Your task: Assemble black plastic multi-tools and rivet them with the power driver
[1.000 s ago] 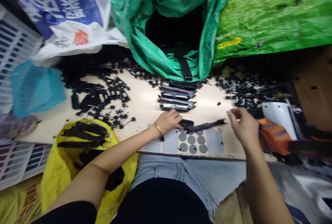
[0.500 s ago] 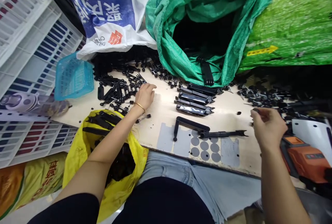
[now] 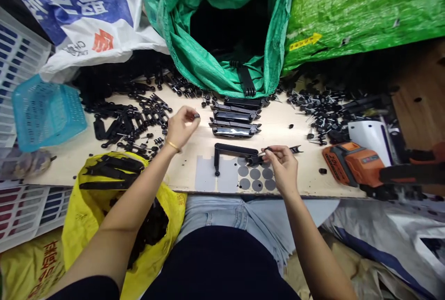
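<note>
My left hand (image 3: 181, 128) is closed in a pinch on a small black plastic piece (image 3: 196, 115), above the bench left of a row of black plastic arms (image 3: 234, 130). My right hand (image 3: 284, 166) pinches a black-headed screw (image 3: 264, 150), its metal shank pointing left. Below those fingertips lies a straight black arm (image 3: 295, 149), partly hidden by the hand. Beside it rests a jointed black arm (image 3: 233, 149) bent into an L. Grey round pads (image 3: 256, 185) are at the bench's front edge.
Small black parts (image 3: 135, 121) are heaped at left, and black-headed screws (image 3: 320, 105) at right. An open green sack (image 3: 167, 26) stands behind. A yellow bag (image 3: 78, 216) hangs at front left, near a blue basket (image 3: 74, 119). An orange power tool (image 3: 358, 163) lies right.
My right hand has moved left from the screw pile to the straight arm, with a screw. My left hand has come away from the small parts holding a black piece. The view has shifted right.
</note>
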`<state>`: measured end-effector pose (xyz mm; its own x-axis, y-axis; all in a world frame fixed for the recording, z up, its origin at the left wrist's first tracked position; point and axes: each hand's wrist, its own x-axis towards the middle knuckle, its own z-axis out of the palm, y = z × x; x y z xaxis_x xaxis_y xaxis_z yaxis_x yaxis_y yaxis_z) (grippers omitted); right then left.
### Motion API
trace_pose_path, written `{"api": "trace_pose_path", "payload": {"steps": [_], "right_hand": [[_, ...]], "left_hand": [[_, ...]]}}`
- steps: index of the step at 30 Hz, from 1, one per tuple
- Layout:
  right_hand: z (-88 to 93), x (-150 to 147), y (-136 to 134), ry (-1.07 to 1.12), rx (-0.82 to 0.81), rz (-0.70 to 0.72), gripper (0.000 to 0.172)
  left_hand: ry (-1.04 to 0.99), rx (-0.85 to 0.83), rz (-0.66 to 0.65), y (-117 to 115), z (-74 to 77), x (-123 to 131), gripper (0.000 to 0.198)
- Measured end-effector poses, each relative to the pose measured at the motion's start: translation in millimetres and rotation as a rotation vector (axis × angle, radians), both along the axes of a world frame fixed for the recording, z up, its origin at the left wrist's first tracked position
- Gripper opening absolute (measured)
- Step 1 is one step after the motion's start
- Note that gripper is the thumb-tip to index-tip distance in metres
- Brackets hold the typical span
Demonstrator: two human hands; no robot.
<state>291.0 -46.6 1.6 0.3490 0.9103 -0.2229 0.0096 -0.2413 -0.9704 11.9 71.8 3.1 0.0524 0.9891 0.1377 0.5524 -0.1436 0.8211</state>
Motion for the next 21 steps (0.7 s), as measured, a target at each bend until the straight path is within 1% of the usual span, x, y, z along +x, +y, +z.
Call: {"api": "trace_pose_path", "payload": {"steps": [2,4,5,7,9,11,15,16,18,21], "right_hand": [[-4.8,-3,3,-0.063,0.015,0.019,0.026],[-5.2,-2,5,-0.219,0.040,0.062,0.025],[-4.0,-1,7,-0.322,0.052,0.090,0.024],[-0.1,2,8,-0.507,0.072,0.134,0.022],[3.7,5,10,-0.604,0.078,0.159,0.020],[6.3,6,11,-0.663,0.098,0.212,0.018],[8.7,3,12,-0.865,0.215,0.474,0.013],[8.6,2,12,-0.909,0.241,0.511,0.012],[7.1,-1,11,-0.987,0.271,0.521,0.011],[0.7,0,8,-1.092,0.265,0.524,0.013]], "left_hand": [[-0.284,-0.131,-0.016,-31,3.1,11,0.021],[-0.459,-0.248,-0.024,-51,1.3,23,0.028],[-0.508,-0.290,-0.021,-57,-1.1,28,0.030],[-0.558,-0.346,-0.014,-61,-6.8,33,0.032],[-0.571,-0.382,-0.013,-59,-11.3,34,0.033],[-0.548,-0.405,-0.027,-58,-12.3,32,0.032],[-0.377,-0.366,-0.070,-63,-4.1,28,0.026],[-0.316,-0.342,-0.093,-66,-1.0,28,0.023],[-0.173,-0.277,-0.164,-71,4.8,28,0.015],[0.029,-0.136,-0.262,-74,9.9,27,0.007]]}}
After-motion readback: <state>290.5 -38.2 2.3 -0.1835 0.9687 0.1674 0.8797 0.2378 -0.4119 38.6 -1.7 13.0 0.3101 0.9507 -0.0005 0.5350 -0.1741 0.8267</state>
